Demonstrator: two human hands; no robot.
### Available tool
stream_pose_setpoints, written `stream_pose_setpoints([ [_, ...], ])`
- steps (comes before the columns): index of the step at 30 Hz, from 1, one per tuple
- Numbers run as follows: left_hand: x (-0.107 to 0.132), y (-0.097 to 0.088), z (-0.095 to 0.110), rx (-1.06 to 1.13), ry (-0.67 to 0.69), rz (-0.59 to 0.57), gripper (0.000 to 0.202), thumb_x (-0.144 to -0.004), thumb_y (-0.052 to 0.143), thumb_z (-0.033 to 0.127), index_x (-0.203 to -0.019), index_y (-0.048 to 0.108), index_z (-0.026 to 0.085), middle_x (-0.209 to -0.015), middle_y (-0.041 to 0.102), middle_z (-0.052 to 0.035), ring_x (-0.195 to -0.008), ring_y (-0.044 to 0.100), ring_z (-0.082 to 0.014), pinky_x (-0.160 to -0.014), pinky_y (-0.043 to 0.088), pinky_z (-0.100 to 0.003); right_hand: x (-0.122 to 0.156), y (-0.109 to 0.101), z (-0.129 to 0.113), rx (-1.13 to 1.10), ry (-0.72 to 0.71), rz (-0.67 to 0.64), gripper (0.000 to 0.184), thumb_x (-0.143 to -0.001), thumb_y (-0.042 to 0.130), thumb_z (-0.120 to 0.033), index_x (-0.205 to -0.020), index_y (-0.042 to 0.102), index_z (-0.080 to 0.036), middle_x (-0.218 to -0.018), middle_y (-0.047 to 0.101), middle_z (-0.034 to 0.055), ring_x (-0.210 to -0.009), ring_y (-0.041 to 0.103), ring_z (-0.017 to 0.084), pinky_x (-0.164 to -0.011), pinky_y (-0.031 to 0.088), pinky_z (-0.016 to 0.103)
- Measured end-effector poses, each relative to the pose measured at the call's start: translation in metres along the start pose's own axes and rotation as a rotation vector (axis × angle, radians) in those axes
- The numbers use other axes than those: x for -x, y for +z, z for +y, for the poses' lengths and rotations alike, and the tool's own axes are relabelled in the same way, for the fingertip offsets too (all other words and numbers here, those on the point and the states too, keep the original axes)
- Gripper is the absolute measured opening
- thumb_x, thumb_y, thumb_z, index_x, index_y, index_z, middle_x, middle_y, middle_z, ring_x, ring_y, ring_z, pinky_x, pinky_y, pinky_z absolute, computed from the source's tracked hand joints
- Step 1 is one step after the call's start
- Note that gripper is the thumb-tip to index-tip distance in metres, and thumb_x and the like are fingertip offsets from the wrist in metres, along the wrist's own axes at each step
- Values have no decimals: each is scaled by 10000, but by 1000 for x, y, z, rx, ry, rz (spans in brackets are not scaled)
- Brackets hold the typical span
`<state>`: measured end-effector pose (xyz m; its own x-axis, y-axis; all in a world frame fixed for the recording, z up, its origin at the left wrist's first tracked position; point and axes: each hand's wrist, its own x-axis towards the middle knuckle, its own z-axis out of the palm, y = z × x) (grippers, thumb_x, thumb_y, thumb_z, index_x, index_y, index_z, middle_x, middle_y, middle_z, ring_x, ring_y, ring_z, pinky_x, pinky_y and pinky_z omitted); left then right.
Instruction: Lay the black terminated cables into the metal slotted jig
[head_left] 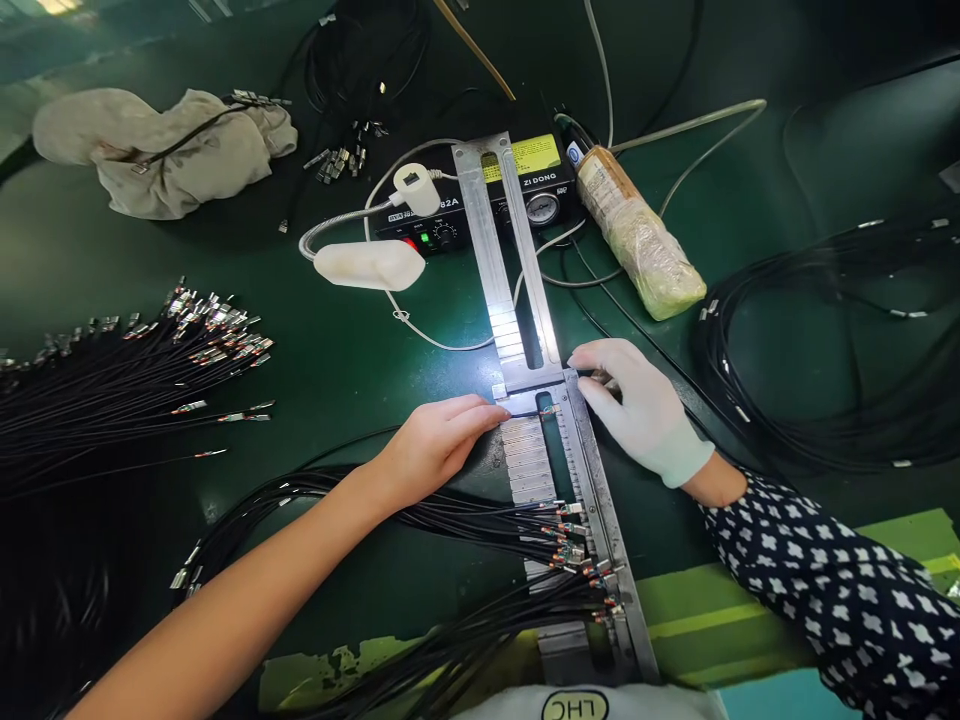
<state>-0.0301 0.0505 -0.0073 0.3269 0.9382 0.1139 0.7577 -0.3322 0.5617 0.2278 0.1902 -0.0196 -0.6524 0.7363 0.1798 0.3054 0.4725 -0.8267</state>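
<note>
We are seating a black cable (525,411) into the metal jig (592,480), our bare left hand (435,445) pressing it flat-fingered while the gloved right hand (637,405) pinches its connector end; next it likely needs aligning into the slot just far of the filled ones.

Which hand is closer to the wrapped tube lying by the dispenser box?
Right. The gloved right hand lies just below the wrapped tube; the bare left hand sits farther away, across the metal fixture.

Cable assy workshop: wire bundles (112,370), metal jig (525,330), dispenser (487,200).
</note>
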Motion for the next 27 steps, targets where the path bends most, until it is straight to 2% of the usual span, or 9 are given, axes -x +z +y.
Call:
stream_pose_setpoints([
  [4, 1, 5, -3, -3, -12, -12, 256, -1013, 481, 128, -1234, 597, 188, -980, 675, -48, -855, 645, -128, -754, 507, -234, 0, 0, 0, 6, -8, -4, 227, -963, 570, -116, -1145, 636, -233, -1218, 636, 36, -897, 637, 153, -821, 565, 341],
  [9, -1, 6, -1, 14, -20, 31, 243, -1019, 479, 148, -1218, 610, 195, -992, 693, -52, -876, 667, -131, -785, 529, -237, 0, -1, 0, 10, -15, -5, 212, -969, 567, -134, -1140, 631, -240, -1223, 642, 50, -897, 652, 177, -805, 572, 365],
  [15, -7, -8, 11, -338, 147, 13, 289, -974, 431, 69, -1209, 592, 110, -966, 702, -99, -821, 673, -186, -704, 536, -282, 0, -1, 0, 20, -2, -11, 216, -965, 572, -137, -1141, 638, -243, -1225, 647, 48, -923, 659, 188, -819, 578, 373],
  [21, -3, -2, 5, -161, 97, 30, 358, -961, 435, 27, -1278, 551, 146, -1051, 687, -87, -899, 673, -150, -763, 537, -234, 0, 0, 0, 23, -3, -9, 218, -964, 578, -133, -1143, 644, -240, -1222, 650, 35, -956, 659, 180, -857, 577, 364],
  [27, -3, 2, 5, -302, 172, 53, 323, -995, 383, 80, -1249, 571, 142, -1017, 704, -108, -875, 691, -171, -739, 554, -261, -1, -1, 0, 8, -3, -10, 205, -968, 573, -139, -1130, 646, -242, -1217, 653, 49, -982, 663, 199, -860, 582, 381],
])
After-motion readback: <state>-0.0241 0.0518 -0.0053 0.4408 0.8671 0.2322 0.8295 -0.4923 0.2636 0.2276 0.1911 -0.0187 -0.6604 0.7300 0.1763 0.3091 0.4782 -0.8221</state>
